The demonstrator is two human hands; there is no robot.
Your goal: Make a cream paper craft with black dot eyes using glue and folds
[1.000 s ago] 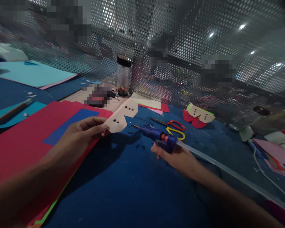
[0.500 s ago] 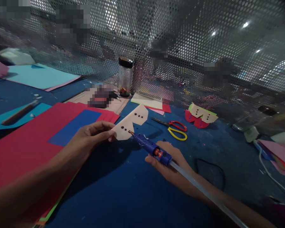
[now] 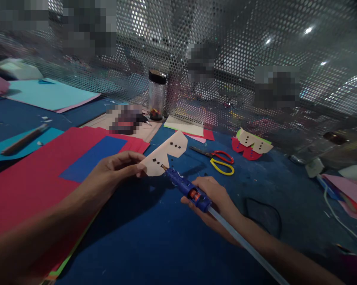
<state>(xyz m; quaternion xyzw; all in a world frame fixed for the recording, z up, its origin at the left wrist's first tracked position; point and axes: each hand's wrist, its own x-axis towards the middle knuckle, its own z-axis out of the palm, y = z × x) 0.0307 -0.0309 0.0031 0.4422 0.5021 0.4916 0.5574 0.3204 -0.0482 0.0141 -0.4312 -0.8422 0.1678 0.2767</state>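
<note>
My left hand [image 3: 123, 166] pinches the near left end of a cream paper cutout [image 3: 157, 163] shaped like two joined lobes. Small black squares dot both lobes. In my right hand [image 3: 215, 198] is a blue glue gun [image 3: 181, 184], a long clear glue stick [image 3: 240, 237] running out of its back end. Its nozzle tip meets the cutout's near lobe at a black square; whether it presses on the paper I cannot tell. Scissors [image 3: 222, 162] with red and yellow handles lie beyond my right hand. Finished-looking cutouts in cream, red and green [image 3: 251, 144] rest at the back right.
Red sheets [image 3: 32, 174] with a blue paper strip [image 3: 95, 158] lie under my left forearm. A black-lidded jar [image 3: 157, 95] stands by the perforated metal screen [image 3: 226, 59]. Light-blue paper [image 3: 53, 95] is at far left, a black cord loop [image 3: 281, 217] at right.
The cutout has shifted very slightly right. The glue gun's back end has swung a little left and down, while its nozzle stays at the near lobe.
</note>
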